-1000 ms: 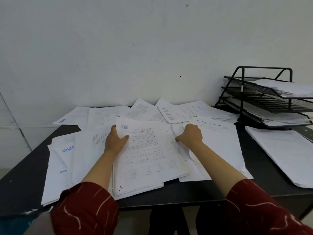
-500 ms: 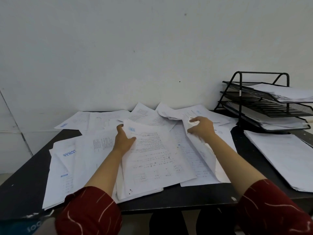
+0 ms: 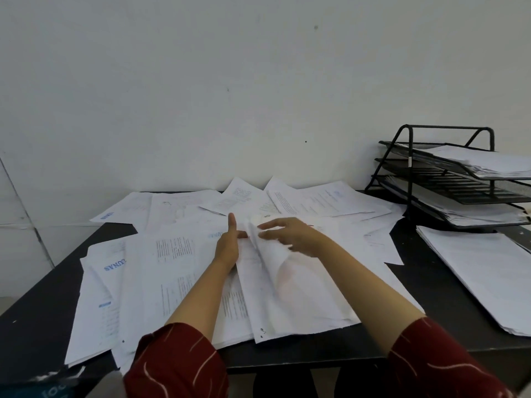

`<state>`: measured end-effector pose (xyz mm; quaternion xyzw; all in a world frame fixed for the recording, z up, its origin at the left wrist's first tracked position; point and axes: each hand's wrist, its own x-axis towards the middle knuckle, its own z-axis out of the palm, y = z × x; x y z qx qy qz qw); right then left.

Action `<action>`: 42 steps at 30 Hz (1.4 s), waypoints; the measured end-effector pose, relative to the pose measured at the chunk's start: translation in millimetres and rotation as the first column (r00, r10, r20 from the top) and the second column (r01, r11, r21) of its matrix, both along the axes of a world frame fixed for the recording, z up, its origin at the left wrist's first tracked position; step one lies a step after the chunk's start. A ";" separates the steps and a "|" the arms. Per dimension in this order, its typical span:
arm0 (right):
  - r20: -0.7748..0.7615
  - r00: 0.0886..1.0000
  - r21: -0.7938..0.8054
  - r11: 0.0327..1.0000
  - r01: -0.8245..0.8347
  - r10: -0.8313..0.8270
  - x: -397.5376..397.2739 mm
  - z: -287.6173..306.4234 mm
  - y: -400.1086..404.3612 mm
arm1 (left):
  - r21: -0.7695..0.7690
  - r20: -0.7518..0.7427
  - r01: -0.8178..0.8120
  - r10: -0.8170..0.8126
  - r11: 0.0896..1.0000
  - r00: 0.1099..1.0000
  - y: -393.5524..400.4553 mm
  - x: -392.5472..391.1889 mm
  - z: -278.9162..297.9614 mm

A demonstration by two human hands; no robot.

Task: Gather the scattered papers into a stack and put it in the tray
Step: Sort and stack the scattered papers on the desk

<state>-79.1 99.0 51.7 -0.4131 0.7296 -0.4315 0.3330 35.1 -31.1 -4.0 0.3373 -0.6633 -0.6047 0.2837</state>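
papers (image 3: 178,271) overhanging table (image 3: 448,305) edge, hands (image 3: 258,237) atop

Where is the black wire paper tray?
The black three-tier wire tray stands at the table's far right corner against the wall, behind a loose white paper pile.

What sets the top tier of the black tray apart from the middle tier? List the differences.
1. The top tier holds a stack of white papers; the middle tier shows bare black slats with no paper visible on them.
2. The top tier sits just under the rack's arched frame; the middle tier lies between the top and bottom tiers.

Both are black, tilted alike, and part of the same rack at the table's right rear.
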 end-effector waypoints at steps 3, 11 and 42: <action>0.158 0.979 -0.004 0.991 -0.131 0.130 -0.6 -5.5 1.1 | 0.060 0.041 0.012 -0.014 0.998 0.999 0.8 -2.0 6.8; -0.236 0.653 -0.093 0.685 0.722 -0.720 -65.2 -34.1 26.0 | -0.103 0.012 0.083 -0.082 0.991 0.997 -2.5 -2.0 3.1; 0.039 0.946 -0.707 0.660 0.254 -0.322 -73.6 64.2 32.2 | -0.389 -0.475 -0.188 -0.021 0.902 0.880 0.2 -24.2 164.8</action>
